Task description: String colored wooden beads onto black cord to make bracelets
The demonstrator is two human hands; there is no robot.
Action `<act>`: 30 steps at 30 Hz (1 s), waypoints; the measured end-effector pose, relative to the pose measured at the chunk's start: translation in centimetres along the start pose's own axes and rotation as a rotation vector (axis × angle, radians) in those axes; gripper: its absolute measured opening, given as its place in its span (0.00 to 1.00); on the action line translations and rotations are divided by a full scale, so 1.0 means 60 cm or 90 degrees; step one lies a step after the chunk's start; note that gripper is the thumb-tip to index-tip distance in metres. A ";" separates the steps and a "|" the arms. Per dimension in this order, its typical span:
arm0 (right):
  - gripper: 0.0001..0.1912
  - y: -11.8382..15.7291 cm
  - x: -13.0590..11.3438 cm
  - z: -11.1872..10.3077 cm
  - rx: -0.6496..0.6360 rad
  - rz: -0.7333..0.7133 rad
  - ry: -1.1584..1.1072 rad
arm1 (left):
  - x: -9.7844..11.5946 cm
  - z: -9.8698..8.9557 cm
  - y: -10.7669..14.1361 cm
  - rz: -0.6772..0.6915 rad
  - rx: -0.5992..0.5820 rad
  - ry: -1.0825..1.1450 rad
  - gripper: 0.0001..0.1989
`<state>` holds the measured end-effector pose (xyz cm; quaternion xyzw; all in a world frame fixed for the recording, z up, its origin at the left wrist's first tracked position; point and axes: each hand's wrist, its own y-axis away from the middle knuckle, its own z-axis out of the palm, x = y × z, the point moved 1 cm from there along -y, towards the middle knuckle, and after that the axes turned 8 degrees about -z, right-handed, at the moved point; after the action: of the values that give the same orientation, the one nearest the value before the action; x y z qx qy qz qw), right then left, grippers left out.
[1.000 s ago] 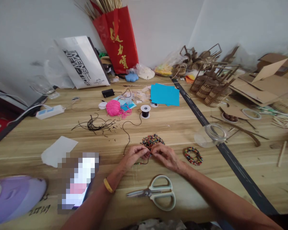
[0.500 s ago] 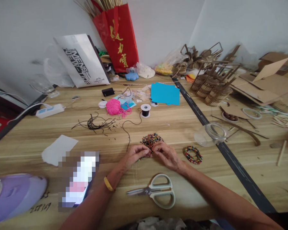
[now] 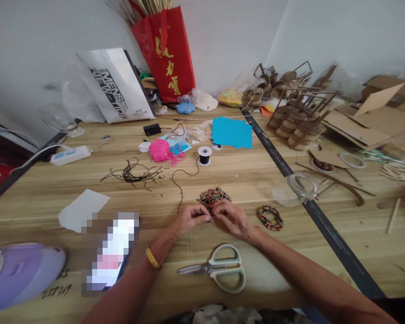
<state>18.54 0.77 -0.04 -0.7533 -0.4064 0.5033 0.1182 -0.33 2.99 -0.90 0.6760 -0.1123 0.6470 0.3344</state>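
Observation:
My left hand [image 3: 193, 218] is closed in a pinch, thumb against fingers, just in front of a pile of small multicoloured beads [image 3: 212, 196]. A thin black cord [image 3: 174, 179] winds from a white-rimmed spool [image 3: 204, 156] to this hand and passes out of sight there. Close beside it, my right hand [image 3: 233, 218] pinches as well, its fingertips almost meeting the left ones. What lies between the right fingertips is too small and hidden to make out. To the right lies a coiled string of beads [image 3: 270, 218]. Scissors [image 3: 212, 269] rest spread apart nearer to me.
At left are a phone [image 3: 113, 252], a white paper piece [image 3: 84, 210] and cut black cords [image 3: 133, 173]. Pink yarn [image 3: 159, 150] and blue sheets [image 3: 232, 132] lie farther back. A clear plastic container [image 3: 295, 189] and small woven baskets [image 3: 292, 123] stand at right.
My hands have shifted slightly at the fingertips, the right one turning a little inward. The short beaded strand seen below the left fingers is now hidden.

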 end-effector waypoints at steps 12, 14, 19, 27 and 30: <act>0.14 0.001 0.001 0.005 -0.018 0.096 0.030 | -0.006 -0.001 -0.005 0.021 0.012 -0.056 0.15; 0.16 0.001 0.002 0.005 -0.030 0.084 0.030 | -0.006 0.000 -0.004 0.011 0.008 -0.063 0.14; 0.14 -0.001 -0.002 0.002 -0.036 0.084 0.027 | 0.004 0.003 0.001 0.018 -0.009 -0.030 0.16; 0.13 0.001 0.001 0.002 -0.042 0.081 0.045 | -0.003 0.002 -0.001 -0.001 0.013 -0.011 0.15; 0.13 0.001 -0.001 0.002 -0.047 0.085 0.032 | -0.009 0.002 -0.002 -0.015 0.009 -0.026 0.15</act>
<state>18.46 0.66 -0.13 -0.7953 -0.3702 0.4754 0.0664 -0.24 2.88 -1.47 0.6928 -0.1067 0.6296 0.3351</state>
